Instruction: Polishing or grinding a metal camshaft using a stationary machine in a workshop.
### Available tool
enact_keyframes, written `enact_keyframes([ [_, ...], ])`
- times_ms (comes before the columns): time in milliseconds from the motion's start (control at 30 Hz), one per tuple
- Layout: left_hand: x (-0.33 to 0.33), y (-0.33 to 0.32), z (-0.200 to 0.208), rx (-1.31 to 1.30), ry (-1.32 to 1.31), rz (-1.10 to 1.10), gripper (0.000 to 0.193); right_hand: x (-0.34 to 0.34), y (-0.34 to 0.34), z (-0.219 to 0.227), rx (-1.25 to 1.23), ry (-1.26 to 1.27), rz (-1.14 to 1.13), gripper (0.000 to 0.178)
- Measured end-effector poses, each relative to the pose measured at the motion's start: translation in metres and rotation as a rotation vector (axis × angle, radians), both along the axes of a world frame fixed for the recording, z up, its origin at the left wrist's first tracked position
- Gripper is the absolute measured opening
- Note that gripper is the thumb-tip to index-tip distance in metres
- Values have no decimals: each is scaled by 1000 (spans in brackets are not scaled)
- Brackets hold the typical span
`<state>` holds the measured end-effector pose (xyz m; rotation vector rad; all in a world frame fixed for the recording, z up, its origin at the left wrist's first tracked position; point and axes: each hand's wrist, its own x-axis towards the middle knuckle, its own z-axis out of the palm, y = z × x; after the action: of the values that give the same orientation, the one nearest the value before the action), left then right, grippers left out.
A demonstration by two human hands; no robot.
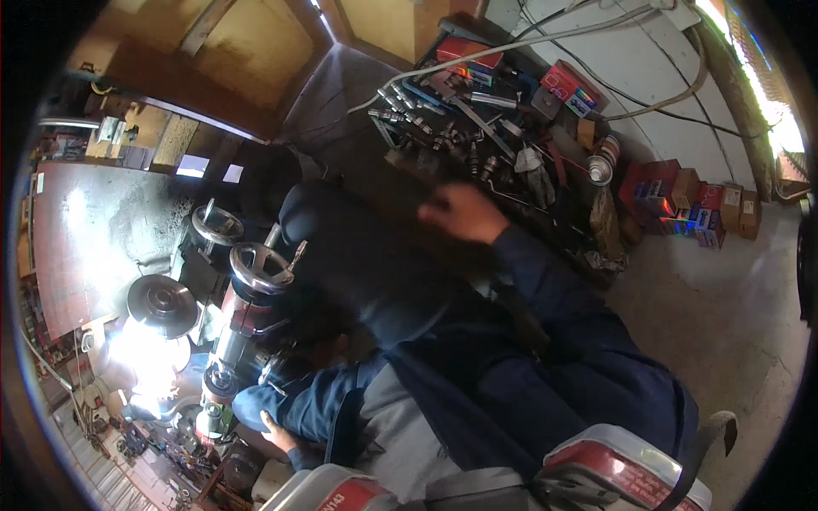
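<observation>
My right hand point(469, 213) is out over my dark-clad legs, just short of a pile of metal parts point(447, 140). It is smeared by motion, so I cannot make out whether its fingers hold anything. A caliper-like metal tool point(473, 115) lies across the pile. My left hand point(277, 434) rests against my left knee point(256, 407), its fingers stretched out and nothing seen in them. Beyond that knee stands a machine with a shiny handwheel point(262, 267) and a second handwheel point(216, 221).
Red boxes point(470, 58) and a spray can point(602, 162) lie around the parts. More small boxes point(694, 204) stand by the right wall. A dark disc point(161, 305) sits beside a glaring lamp point(158, 366) at left. A cable point(511, 43) runs above the pile.
</observation>
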<state>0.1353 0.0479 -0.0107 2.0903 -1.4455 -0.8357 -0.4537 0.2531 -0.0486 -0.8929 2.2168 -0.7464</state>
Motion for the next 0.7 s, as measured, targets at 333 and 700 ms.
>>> enact_keyframes([
  [333,60,19,-57,-179,-955,-285,46,-70,-51,-61,28,784,-75,29],
  [700,55,15,-62,-231,-686,-83,35,-64,-38,-55,104,911,-212,23],
])
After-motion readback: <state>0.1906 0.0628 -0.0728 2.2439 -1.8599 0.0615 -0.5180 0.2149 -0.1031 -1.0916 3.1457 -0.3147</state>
